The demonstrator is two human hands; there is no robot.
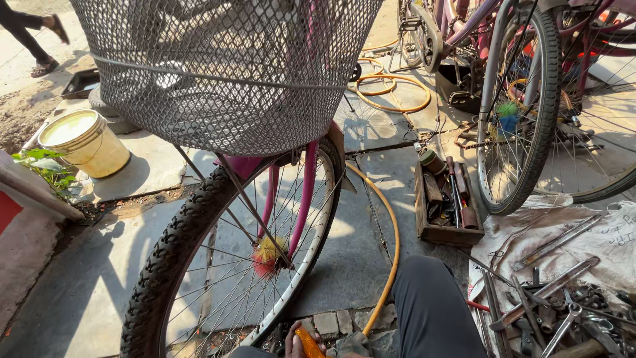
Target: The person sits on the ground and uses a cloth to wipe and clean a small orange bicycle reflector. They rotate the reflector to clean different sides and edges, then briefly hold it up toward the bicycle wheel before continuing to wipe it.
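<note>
Only a few fingers of one hand, seemingly my left hand [296, 343], show at the bottom edge. They lie against a small orange plastic piece [310, 345], and the frame edge cuts off the grip. My right hand is out of view. Just ahead stands a pink bicycle's front wheel [173, 258] with a black knobbly tyre, a white rim and a red-and-yellow brush on the hub [266, 256]. A grey wire-mesh basket [225, 73] hangs above the wheel. My knee in dark trousers [430, 308] is at the lower right.
A wooden box of tools [445, 199] sits right of the wheel, with an orange hose [393, 232] curving past. Spanners and metal parts lie on a white cloth [550, 278]. More bicycles [523, 113] stand at right. A cream bucket [85, 142] stands left. A passer-by's feet [46, 46] show top left.
</note>
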